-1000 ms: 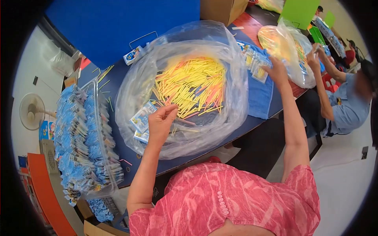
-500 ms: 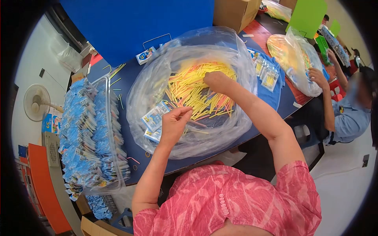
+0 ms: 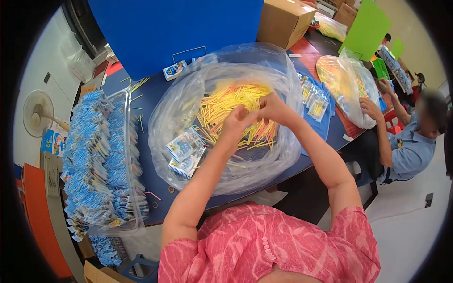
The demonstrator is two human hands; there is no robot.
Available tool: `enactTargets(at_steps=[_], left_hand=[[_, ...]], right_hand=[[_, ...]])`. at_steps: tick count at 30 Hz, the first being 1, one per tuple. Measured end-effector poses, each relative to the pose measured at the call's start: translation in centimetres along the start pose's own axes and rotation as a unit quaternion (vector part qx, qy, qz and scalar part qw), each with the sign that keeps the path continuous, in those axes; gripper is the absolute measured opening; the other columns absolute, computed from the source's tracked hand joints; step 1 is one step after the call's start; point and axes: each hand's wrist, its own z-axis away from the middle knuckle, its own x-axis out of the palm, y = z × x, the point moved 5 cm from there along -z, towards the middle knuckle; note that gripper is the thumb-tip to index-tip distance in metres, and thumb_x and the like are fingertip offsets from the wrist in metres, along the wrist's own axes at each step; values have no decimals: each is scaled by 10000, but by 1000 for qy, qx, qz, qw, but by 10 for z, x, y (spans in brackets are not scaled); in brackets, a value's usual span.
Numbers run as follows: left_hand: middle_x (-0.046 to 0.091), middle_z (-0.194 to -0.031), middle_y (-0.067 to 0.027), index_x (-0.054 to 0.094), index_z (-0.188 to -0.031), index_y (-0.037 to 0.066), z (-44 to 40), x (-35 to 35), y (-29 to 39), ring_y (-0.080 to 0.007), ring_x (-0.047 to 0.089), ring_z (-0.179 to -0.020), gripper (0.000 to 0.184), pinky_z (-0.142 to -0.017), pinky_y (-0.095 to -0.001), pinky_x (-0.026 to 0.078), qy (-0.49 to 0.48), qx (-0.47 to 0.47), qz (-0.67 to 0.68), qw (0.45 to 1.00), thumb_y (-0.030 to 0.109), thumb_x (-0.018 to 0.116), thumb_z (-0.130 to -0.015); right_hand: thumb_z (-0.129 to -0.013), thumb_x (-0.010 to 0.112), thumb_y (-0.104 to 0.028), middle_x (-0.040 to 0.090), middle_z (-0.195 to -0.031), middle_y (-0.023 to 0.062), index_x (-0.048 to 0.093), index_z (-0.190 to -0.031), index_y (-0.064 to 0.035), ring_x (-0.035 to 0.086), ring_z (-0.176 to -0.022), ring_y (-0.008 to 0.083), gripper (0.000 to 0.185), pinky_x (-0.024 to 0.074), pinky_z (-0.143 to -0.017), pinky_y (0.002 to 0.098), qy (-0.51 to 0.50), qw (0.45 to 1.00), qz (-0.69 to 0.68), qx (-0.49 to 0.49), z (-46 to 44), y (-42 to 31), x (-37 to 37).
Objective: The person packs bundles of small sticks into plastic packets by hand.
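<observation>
Above a loose pile of yellow and pink plastic straws (image 3: pixel 222 104), both hands meet close together. My left hand (image 3: pixel 234 123) has its fingers drawn into a pinch; what it grips is too small to make out. Beside it, my right hand (image 3: pixel 273 109) is also closed, fingertips turned toward the left hand, its contents hidden. The straws lie inside a wide clear plastic bag (image 3: pixel 165 104) with its mouth rolled open. Near my left forearm, printed blue-and-white packets (image 3: pixel 185 145) rest on the bag's left side.
On the left stands a clear plastic bin (image 3: pixel 137 188) packed with blue packets (image 3: pixel 92 160). More filled packets (image 3: pixel 317 107) lie on a blue cloth (image 3: pixel 325 125). A blue panel (image 3: pixel 174 33) and cardboard box (image 3: pixel 283 21) stand behind. At right, a co-worker (image 3: pixel 406 151) handles another bag (image 3: pixel 337 89).
My right hand has come down and left out of the far part of the pile. My left hand has moved up and right, so the two now meet. The view has shifted slightly.
</observation>
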Motion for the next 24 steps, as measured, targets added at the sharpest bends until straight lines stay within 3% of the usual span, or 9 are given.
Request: enactTargets(at_steps=[1, 2, 5, 6, 8, 11, 15, 19, 24], left_hand=[[619, -1058, -46, 516, -1236, 12, -1, 17, 0, -107, 589, -895, 394, -770, -265, 489, -86, -38, 92, 991, 223, 615, -918], [619, -1058, -46, 516, -1236, 12, -2, 25, -3, -107, 589, -895, 394, -770, -265, 489, -87, -39, 92, 991, 223, 615, -918], [612, -1006, -54, 524, -1181, 18, 4, 44, -22, -158, 594, -904, 341, -837, -322, 483, -46, -125, 231, 964, 264, 565, -949], [612, -1006, -54, 524, -1181, 18, 4, 48, -27, -158, 594, -904, 341, -837, -322, 483, -46, -128, 228, 964, 264, 565, -949], [597, -1036, -73, 510, -1179, 19, 3, 47, -35, -180, 588, -933, 344, -834, -345, 490, 42, -114, 287, 950, 288, 525, -967], [582, -1068, -90, 498, -1162, 22, -1, 36, -46, -198, 581, -958, 332, -843, -364, 493, 92, -109, 324, 935, 303, 481, -984], [575, -1086, -117, 491, -1089, 29, -7, 20, -54, -223, 568, -987, 297, -865, -385, 489, 101, -132, 366, 916, 305, 420, -1005], [589, -1072, -144, 495, -1004, 30, -8, 17, -46, -254, 559, -1016, 297, -885, -410, 477, 130, -139, 421, 887, 304, 380, -1016], [585, -1131, -173, 492, -990, 28, -6, 22, -41, -291, 550, -1075, 307, -946, -442, 452, 124, -141, 434, 881, 304, 361, -1019]], right_hand=[[-708, 634, -57, 613, -554, 104, 628, -681, 34, 553, -437, 146, 95, 454, -412, 293, 1, 1000, 3, -11, 4, 8, 4], [-716, 634, -53, 607, -549, 95, 633, -699, 35, 553, -437, 130, 90, 445, -396, 282, 3, 1000, 6, -21, 8, 16, 9], [-725, 637, -45, 613, -581, 100, 643, -745, 40, 573, -471, 132, 88, 452, -414, 280, 27, 999, 18, 7, 22, 20, 18], [-726, 639, -42, 625, -619, 112, 647, -774, 43, 592, -504, 150, 98, 469, -449, 287, 51, 997, 31, 42, 27, 19, 20], [-727, 642, -39, 638, -656, 125, 651, -803, 46, 611, -538, 168, 115, 486, -484, 295, 74, 994, 40, 76, 34, 25, 26], [-739, 664, -51, 651, -840, 142, 662, -905, 24, 647, -726, 242, 182, 512, -640, 324, 167, 961, 124, -181, 43, 12, 36], [-753, 674, -81, 626, -972, 146, 666, -939, -5, 623, -873, 299, 200, 496, -756, 347, 170, 960, 87, -206, 51, -14, 31], [-746, 693, -96, 630, -950, 143, 671, -951, -29, 634, -852, 290, 217, 503, -737, 355, 199, 937, 155, -242, 55, -14, 30], [-728, 708, -95, 624, -932, 135, 674, -942, -38, 634, -843, 274, 224, 504, -734, 356, 180, 946, 120, -240, 53, -3, 33]])
